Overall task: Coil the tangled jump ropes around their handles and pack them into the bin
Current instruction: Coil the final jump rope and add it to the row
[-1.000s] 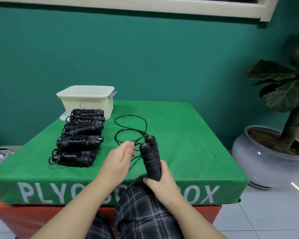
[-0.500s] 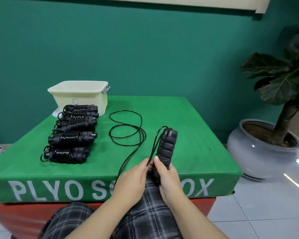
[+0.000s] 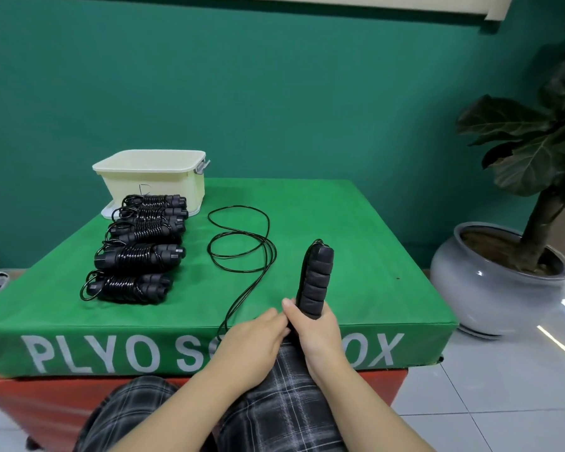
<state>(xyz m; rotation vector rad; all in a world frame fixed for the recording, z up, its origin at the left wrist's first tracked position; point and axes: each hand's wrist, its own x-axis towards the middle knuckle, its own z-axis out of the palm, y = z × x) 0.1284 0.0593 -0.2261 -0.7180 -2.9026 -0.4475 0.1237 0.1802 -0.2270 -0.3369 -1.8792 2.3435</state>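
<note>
closest in, plaid-trousered knees (image 3: 274, 412) sit under both forearms. the right hand (image 3: 318, 334) curls around the lower end of the black handles (image 3: 314, 282), which stand nearly upright and lean a little away, their ribbed foam grips rising above the fist. the left hand (image 3: 258, 337) presses in against the right one from the left, fingers bent at the base of the handles; it seems to pinch the cord (image 3: 242, 243) there, though the contact point is hidden between the two hands.

from the hands the loose cord runs up and to the left over the front edge of the green plyo box (image 3: 388, 256), then spreads into a couple of open loops lying flat on the top, just beyond and left of the left hand. a strand also runs up the left side of the handles to their top end.

further left of the left hand lies a row of five coiled ropes (image 3: 137, 252), each wound tightly around its paired handles, lined up one behind another from near to far, close together.

past the far end of that row, touching or just beside the last bundle, stands the cream bin (image 3: 154, 177), open-topped, with a grey latch on its right rim; it sits on a white lid.

well off to the right of the right hand, on the tiled floor, a grey pot (image 3: 490, 288) holds a large-leaved plant (image 3: 535, 138). a teal wall (image 3: 274, 93) backs everything.
</note>
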